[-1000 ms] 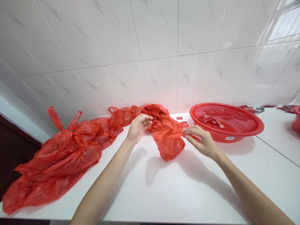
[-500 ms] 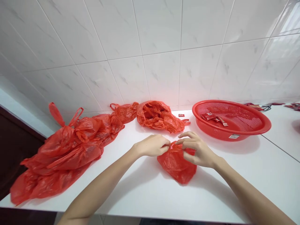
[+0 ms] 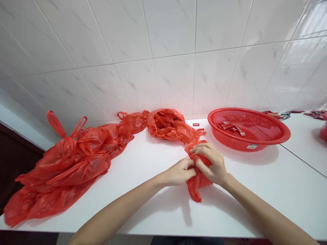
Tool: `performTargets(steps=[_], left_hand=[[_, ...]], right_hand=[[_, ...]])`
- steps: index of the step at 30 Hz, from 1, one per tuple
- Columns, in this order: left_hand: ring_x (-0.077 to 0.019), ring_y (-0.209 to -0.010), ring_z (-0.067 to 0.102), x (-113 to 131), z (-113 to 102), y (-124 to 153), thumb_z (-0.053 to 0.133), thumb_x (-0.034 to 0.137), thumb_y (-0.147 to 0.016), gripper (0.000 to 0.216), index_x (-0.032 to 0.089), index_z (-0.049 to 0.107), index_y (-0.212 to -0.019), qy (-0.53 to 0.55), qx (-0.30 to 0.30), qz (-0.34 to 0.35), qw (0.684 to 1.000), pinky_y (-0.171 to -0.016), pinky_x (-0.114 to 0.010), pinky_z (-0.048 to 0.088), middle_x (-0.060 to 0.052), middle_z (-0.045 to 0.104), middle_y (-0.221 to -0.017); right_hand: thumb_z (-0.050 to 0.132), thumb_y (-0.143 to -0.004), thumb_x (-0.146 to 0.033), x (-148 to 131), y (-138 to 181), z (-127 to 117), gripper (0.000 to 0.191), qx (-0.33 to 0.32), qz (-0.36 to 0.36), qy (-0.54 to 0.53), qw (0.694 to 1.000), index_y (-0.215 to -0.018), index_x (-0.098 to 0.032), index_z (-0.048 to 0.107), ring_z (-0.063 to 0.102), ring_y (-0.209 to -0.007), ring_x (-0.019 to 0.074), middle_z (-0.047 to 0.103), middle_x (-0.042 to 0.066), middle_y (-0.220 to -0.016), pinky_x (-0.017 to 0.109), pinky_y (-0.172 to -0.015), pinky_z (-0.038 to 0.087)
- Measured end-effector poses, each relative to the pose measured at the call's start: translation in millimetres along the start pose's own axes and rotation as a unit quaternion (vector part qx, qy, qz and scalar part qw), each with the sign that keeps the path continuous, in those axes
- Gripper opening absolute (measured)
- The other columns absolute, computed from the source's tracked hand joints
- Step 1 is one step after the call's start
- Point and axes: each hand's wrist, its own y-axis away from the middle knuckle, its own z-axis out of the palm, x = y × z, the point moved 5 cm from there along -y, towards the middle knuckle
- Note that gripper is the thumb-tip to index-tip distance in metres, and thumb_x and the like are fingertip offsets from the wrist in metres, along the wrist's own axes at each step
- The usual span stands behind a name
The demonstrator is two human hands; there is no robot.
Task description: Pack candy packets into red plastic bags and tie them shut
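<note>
Both hands are on a small red plastic bag (image 3: 195, 187) near the middle of the white table. My left hand (image 3: 180, 172) pinches the bag's gathered top from the left, its fingertips partly sunk in the film. From the right, my right hand (image 3: 211, 161) closes round the bag's upper part, thumb and fingers bent over it. One loose end of the bag sticks up past the right fingers, and another hangs down toward the front. What the bag contains is hidden.
A pile of tied red bags (image 3: 74, 166) lies at the left. Behind my hands sits a bag stuffed with crumpled bags (image 3: 170, 126). At the right stands a red mesh basket (image 3: 252, 146) with several small packets (image 3: 226, 125). One small packet (image 3: 196, 124) lies near the tiled wall.
My left hand has moved right and slightly down, closer to my right hand. The right fingers have closed onto the bag, whose ends now stick out up and down.
</note>
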Motion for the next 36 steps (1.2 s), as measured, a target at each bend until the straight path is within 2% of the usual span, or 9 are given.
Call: performTargets(steps=[5, 9, 13, 17, 22, 26, 30, 33, 36], left_hand=[[-0.0173, -0.078, 0.058, -3.5, 12.9, -13.8, 0.048, 0.011, -0.075, 0.019, 0.016, 0.060, -0.089, -0.064, 0.021, 0.047, 0.997, -0.065, -0.026, 0.045, -0.002, 0.061, -0.082], [-0.0216, -0.082, 0.062, -6.1, -5.2, -13.5, 0.048, 0.024, -0.083, 0.014, 0.019, 0.061, -0.084, -0.323, -0.035, -0.061, 0.944, -0.066, -0.028, 0.045, -0.005, 0.066, -0.088], [-0.0196, -0.068, 0.060, -1.2, -44.5, -0.5, 0.044, 0.036, -0.087, 0.029, 0.020, 0.052, -0.063, -0.437, -0.049, -0.149, 0.885, -0.061, -0.028, 0.043, -0.003, 0.063, -0.071], [-0.0173, -0.055, 0.052, 8.5, -76.4, 12.2, 0.054, 0.029, -0.075, 0.020, 0.020, 0.050, -0.057, -0.463, -0.044, -0.178, 0.867, -0.052, -0.027, 0.037, -0.001, 0.055, -0.057], [-0.0229, -0.075, 0.061, 16.9, -82.5, 18.0, 0.059, 0.026, -0.068, 0.014, 0.021, 0.066, -0.080, -0.529, -0.089, -0.154, 0.830, -0.054, -0.027, 0.039, -0.004, 0.066, -0.076], [-0.0305, -0.105, 0.061, 15.8, -69.6, 16.1, 0.067, 0.035, -0.069, 0.042, 0.022, 0.070, -0.109, -0.546, -0.126, -0.139, 0.816, -0.068, -0.030, 0.046, -0.009, 0.071, -0.103], [-0.0316, -0.103, 0.063, 10.8, -54.4, 12.9, 0.073, 0.036, -0.066, 0.057, 0.025, 0.068, -0.122, -0.538, -0.162, -0.145, 0.814, -0.074, -0.033, 0.048, -0.008, 0.071, -0.108], [-0.0313, -0.105, 0.063, 7.6, -45.9, 11.8, 0.076, 0.032, -0.062, 0.058, 0.027, 0.069, -0.119, -0.544, -0.181, -0.129, 0.809, -0.073, -0.031, 0.048, -0.007, 0.072, -0.108], [-0.0316, -0.103, 0.063, 3.7, -44.2, 13.9, 0.078, 0.028, -0.057, 0.053, 0.027, 0.072, -0.111, -0.557, -0.192, -0.122, 0.799, -0.070, -0.031, 0.047, -0.008, 0.072, -0.111]], right_hand=[[0.048, -0.084, -0.004, -4.4, -0.3, -1.9, 0.024, 0.026, 0.029, -0.069, 0.997, -0.089, -0.024, 0.059, 0.068, -0.091, 0.0208, 0.074, 0.004, -0.093, 0.037, -0.078, 0.057], [0.049, -0.086, -0.014, 14.8, -5.9, -20.8, 0.015, 0.057, 0.160, -0.151, 0.974, -0.083, -0.024, 0.061, 0.068, -0.084, 0.0218, 0.071, 0.004, -0.082, 0.038, -0.079, 0.056], [0.050, -0.078, -0.022, 38.6, -12.5, -52.4, 0.013, 0.106, 0.242, -0.204, 0.943, -0.067, -0.024, 0.056, 0.054, -0.059, 0.0191, 0.056, 0.001, -0.059, 0.036, -0.063, 0.048], [0.052, -0.076, -0.021, 43.9, -22.1, -69.7, 0.017, -0.019, 0.161, -0.062, 0.985, -0.059, -0.023, 0.054, 0.044, -0.054, 0.0167, 0.051, 0.001, -0.054, 0.036, -0.058, 0.037], [0.052, -0.089, -0.022, 39.3, -17.5, -42.7, 0.026, -0.247, 0.032, 0.150, 0.957, -0.063, -0.021, 0.060, 0.051, -0.062, 0.0170, 0.063, 0.001, -0.062, 0.044, -0.081, 0.037], [0.050, -0.098, -0.020, 26.0, -9.2, -9.1, 0.027, -0.260, 0.003, 0.214, 0.942, -0.075, -0.018, 0.066, 0.062, -0.078, 0.0212, 0.074, 0.007, -0.082, 0.046, -0.089, 0.038], [0.050, -0.095, -0.007, 8.6, 6.2, 30.4, 0.029, -0.328, -0.065, 0.181, 0.925, -0.074, -0.019, 0.066, 0.063, -0.082, 0.0212, 0.074, 0.006, -0.080, 0.042, -0.089, 0.045], [0.059, -0.092, -0.010, 15.6, 17.8, 47.0, 0.019, -0.356, -0.067, 0.199, 0.911, -0.085, -0.020, 0.072, 0.063, -0.113, 0.0296, 0.077, 0.010, -0.101, 0.056, -0.108, 0.039], [0.072, -0.088, -0.031, 45.0, 28.3, 46.1, 0.018, -0.346, 0.020, 0.283, 0.894, -0.097, -0.016, 0.076, 0.056, -0.128, 0.0396, 0.071, 0.020, -0.123, 0.071, -0.114, 0.026]])
